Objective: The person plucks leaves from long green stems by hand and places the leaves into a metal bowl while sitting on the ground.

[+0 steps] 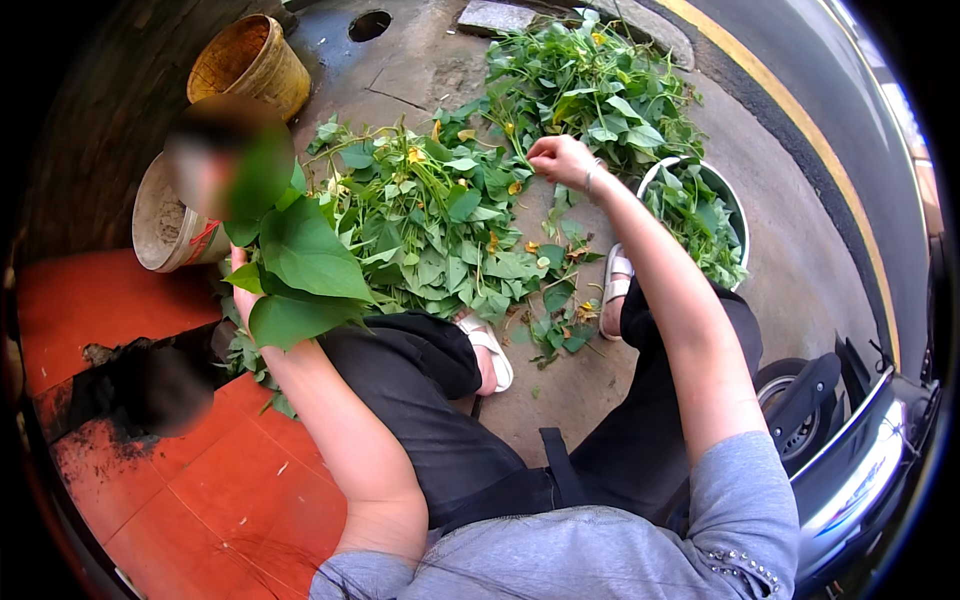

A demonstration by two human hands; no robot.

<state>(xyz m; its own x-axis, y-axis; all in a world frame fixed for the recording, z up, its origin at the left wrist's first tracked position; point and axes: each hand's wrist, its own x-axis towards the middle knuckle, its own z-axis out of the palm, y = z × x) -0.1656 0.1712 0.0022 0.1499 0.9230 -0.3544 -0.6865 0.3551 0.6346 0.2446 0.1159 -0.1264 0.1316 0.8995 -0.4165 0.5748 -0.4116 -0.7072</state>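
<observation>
My left hand (pixel 241 281) is closed around a bunch of broad green leaves (pixel 311 259) at the left, which hide most of its fingers. My right hand (pixel 559 160), with a bangle at the wrist, pinches a thin green stem (pixel 519 146) between thumb and fingertips. It is over the gap between two heaps of leafy vines. The nearer heap (pixel 442 240) lies before my feet, with some yellowed leaves in it; the farther heap (pixel 592 90) lies beyond my right hand. A round basin (pixel 744 225) with picked leaves stands right of my right forearm.
A dirty yellow bucket (pixel 289 79) stands at the upper left, near a tipped white bucket (pixel 161 247). Red tiles (pixel 247 480) with a dark broken gap lie at lower left. A stone block (pixel 495 16) is at the top. A parked two-wheeler (pixel 847 450) and a road are to the right.
</observation>
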